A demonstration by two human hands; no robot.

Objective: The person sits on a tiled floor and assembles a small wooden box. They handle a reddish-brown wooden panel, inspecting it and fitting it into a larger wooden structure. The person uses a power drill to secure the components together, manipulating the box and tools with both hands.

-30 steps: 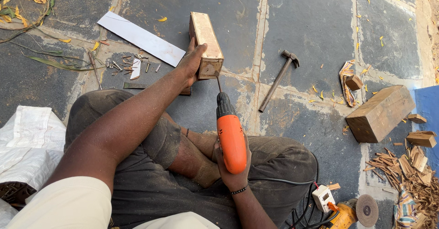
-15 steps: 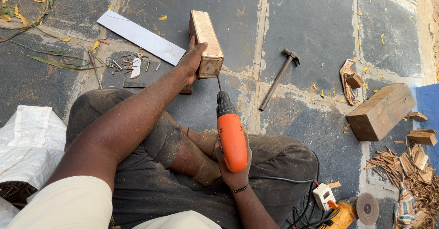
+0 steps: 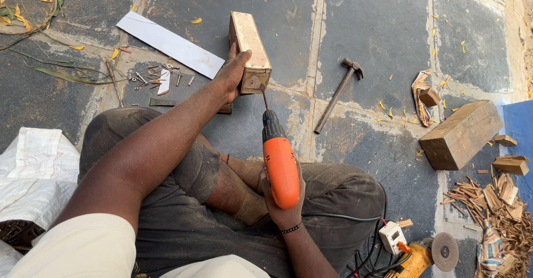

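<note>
My left hand (image 3: 232, 73) grips the near left side of a long wooden block (image 3: 249, 40) lying on the stone floor. My right hand (image 3: 284, 207) is wrapped around the back of an orange power drill (image 3: 279, 164). The drill's dark chuck and bit (image 3: 266, 101) point away from me, and the bit tip meets the near end face of the block. I sit cross-legged in dark trousers, with the drill held over my lap.
A hammer (image 3: 337, 94) lies right of the block. A white strip (image 3: 169, 43) and several loose screws (image 3: 158, 79) lie left. A thick wood block (image 3: 461, 133), wood scraps (image 3: 497, 200), an angle grinder (image 3: 425, 256) and a white sack (image 3: 36, 172) surround me.
The drill has moved slightly forward, bringing the bit to the block's end face. My left hand stays on the block.
</note>
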